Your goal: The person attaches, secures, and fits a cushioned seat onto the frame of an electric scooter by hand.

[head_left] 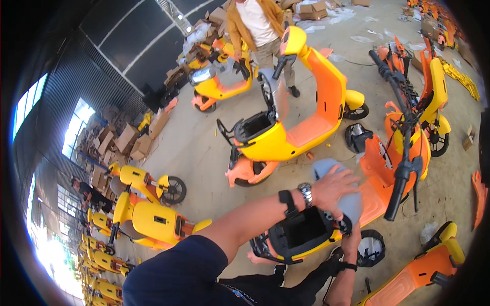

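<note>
The seat (352, 205) looks smooth and matt.

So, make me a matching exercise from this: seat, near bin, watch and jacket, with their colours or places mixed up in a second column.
Column one:
1. Seat
2. Near bin
3. Watch
4. Jacket

Column two:
A. Silver, with a metal band
B. Tan, open over a white shirt
C. Black, open at the top
D. Grey-blue, under the left hand

Pairs: 1-D, 2-C, 3-A, 4-B.
</note>
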{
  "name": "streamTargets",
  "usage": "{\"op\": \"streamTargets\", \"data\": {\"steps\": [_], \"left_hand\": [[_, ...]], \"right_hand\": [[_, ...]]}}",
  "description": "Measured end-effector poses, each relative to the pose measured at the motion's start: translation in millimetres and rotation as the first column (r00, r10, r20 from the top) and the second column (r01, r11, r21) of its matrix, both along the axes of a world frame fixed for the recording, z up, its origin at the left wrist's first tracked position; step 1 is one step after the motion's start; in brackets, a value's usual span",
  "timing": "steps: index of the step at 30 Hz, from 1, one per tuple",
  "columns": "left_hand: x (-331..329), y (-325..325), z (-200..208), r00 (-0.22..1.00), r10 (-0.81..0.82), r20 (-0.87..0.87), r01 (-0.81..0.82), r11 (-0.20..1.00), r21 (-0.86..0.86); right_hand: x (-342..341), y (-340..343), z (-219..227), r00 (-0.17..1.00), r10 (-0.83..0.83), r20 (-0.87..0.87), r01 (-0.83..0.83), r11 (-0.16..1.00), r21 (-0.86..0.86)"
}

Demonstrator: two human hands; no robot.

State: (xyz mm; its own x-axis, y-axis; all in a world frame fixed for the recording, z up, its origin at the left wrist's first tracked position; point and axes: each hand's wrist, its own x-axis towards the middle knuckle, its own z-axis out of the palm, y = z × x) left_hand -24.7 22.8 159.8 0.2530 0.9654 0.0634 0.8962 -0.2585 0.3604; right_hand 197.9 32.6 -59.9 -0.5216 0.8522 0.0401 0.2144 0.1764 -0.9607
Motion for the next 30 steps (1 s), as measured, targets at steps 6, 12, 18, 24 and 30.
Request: {"op": "streamTargets", "data": {"steps": [6,12,18,24,30], "left_hand": [[2.8,2.0,5.5,0.998,0.005,0.060,-0.005,1.000,-0.012],[2.3,-4.5,1.7,0.997,0.029,0.067,-0.029,1.000,-0.011],[5.0,2.5,1.6,0.996,0.026,0.080,-0.027,1.000,0.004],[5.0,5.6,-1.8,0.996,0.024,0.080,-0.027,0.999,0.039],[11.0,10.8,-6.4,0.996,0.031,0.080,-0.034,0.999,0.029]], "right_hand": [[6.2,-16.4,-24.7,0.988,-0.077,-0.131,0.071,0.996,-0.050],[21.7,-12.9,4.5,0.985,0.037,0.170,-0.067,0.981,0.180],[27.2,-6.4,0.4,0.976,0.030,0.215,-0.094,0.951,0.295],[30.5,-2.6,-2.6,0.946,-0.002,0.324,-0.115,0.932,0.344],[13.3,-13.4,16.5,0.968,-0.141,0.208,0.072,0.948,0.309]]}}
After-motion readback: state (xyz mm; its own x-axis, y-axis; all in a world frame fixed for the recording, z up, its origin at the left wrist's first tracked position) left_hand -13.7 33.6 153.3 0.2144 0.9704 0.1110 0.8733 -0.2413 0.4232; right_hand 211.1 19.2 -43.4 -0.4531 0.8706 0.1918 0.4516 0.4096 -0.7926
